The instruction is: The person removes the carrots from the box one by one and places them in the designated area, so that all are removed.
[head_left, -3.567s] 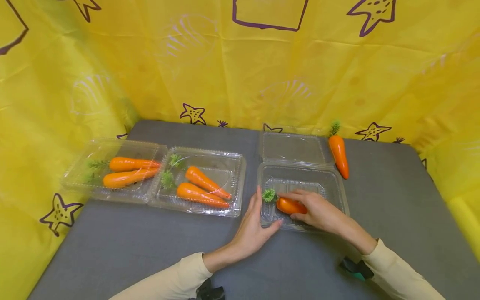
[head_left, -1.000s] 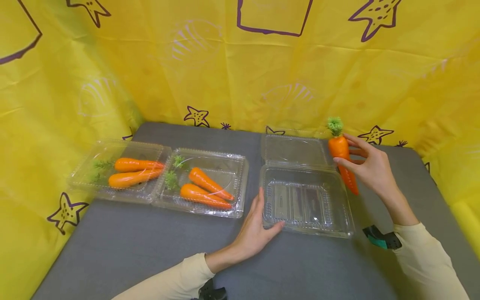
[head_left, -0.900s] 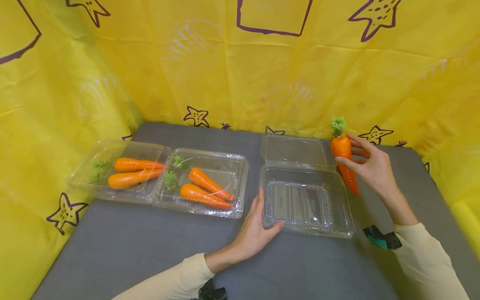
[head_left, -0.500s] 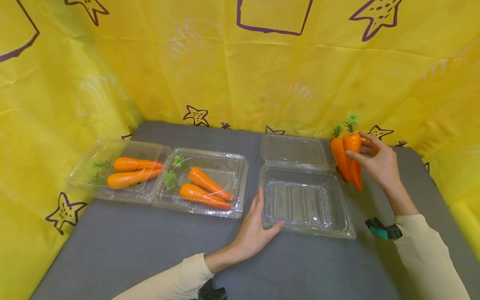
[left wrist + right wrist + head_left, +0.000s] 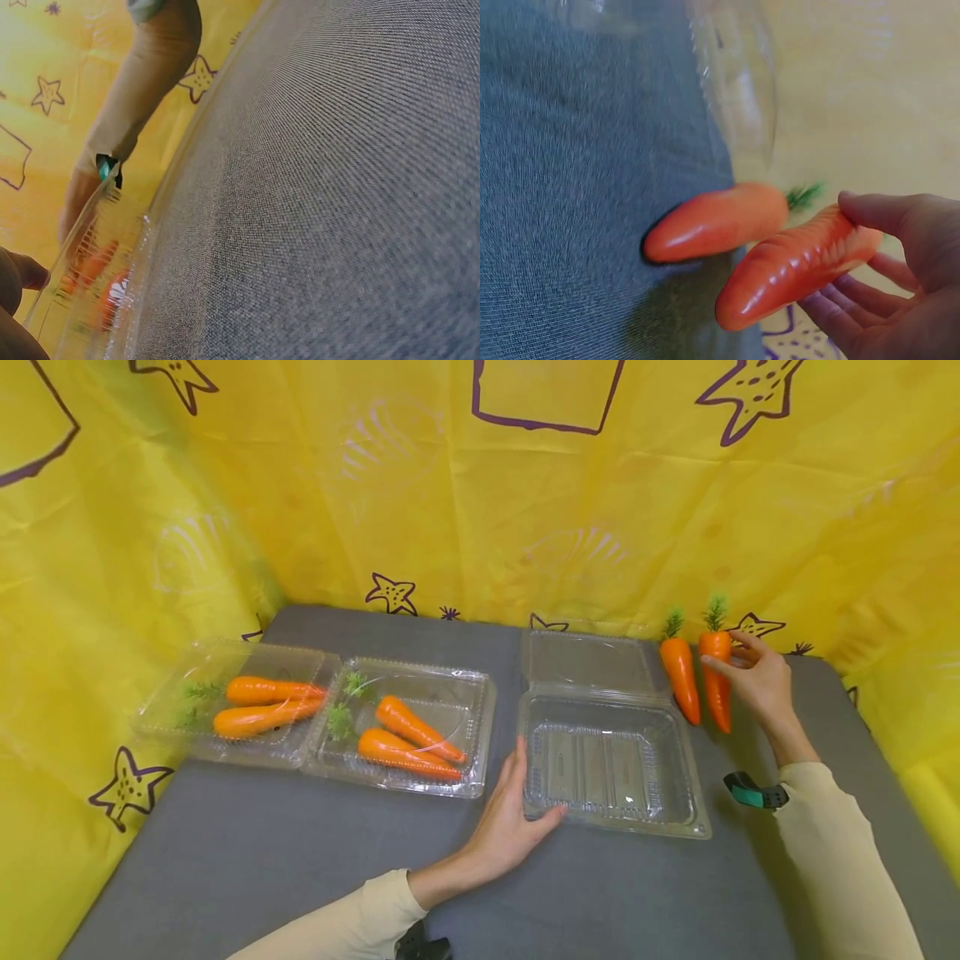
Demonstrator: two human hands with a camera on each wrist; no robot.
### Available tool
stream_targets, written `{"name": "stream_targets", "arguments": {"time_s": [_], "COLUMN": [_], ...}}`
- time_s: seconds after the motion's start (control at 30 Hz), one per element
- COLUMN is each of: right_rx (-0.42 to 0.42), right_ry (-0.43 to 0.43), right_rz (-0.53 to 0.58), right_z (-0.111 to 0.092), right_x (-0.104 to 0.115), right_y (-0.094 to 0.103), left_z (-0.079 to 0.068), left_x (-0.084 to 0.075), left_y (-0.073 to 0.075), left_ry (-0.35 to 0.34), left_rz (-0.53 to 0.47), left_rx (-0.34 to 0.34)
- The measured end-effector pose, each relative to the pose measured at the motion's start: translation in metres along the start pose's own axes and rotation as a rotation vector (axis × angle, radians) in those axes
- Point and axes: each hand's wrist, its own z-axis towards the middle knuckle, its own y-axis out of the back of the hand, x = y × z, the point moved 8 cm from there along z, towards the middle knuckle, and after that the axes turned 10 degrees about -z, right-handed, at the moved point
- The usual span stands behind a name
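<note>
My right hand (image 5: pixel 761 681) holds an orange carrot (image 5: pixel 717 672) with a green top between thumb and fingers, at the back right of the table. In the right wrist view the ridged carrot (image 5: pixel 799 262) slants just above the table, its tip toward a second carrot (image 5: pixel 720 221). That other carrot (image 5: pixel 679 677) lies beside the raised lid of a clear plastic container (image 5: pixel 693 814). My left hand (image 5: pixel 498 822) rests against this container's left side, fingers straight along the wall and thumb at the front edge. No carrot lies in the container.
To the left stands another clear hinged container (image 5: pixel 480 785), unfolded sideways. Two carrots (image 5: pixel 405 756) show in its right half and two more carrots (image 5: pixel 262 703) in its left half. A yellow patterned cloth (image 5: pixel 480 527) walls the grey table (image 5: pixel 360 843) behind and at both sides.
My right hand has carried a carrot out of the right container to the back right, then shifted it rightward, beside the carrot lying there. My left hand has kept its place.
</note>
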Motion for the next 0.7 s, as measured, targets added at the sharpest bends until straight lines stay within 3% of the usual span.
{"name": "stream_targets", "arguments": {"time_s": [0.4, 0.7], "right_rx": [0.058, 0.103], "right_ry": [-0.063, -0.073], "right_rz": [-0.016, -0.025], "right_z": [0.028, 0.035], "right_x": [-0.02, -0.026], "right_y": [-0.024, -0.035], "left_z": [-0.001, -0.001], "left_x": [0.004, 0.002], "left_y": [-0.001, 0.0], "left_ry": [0.011, 0.003], "left_rz": [-0.009, -0.001], "left_rx": [0.002, 0.001]}}
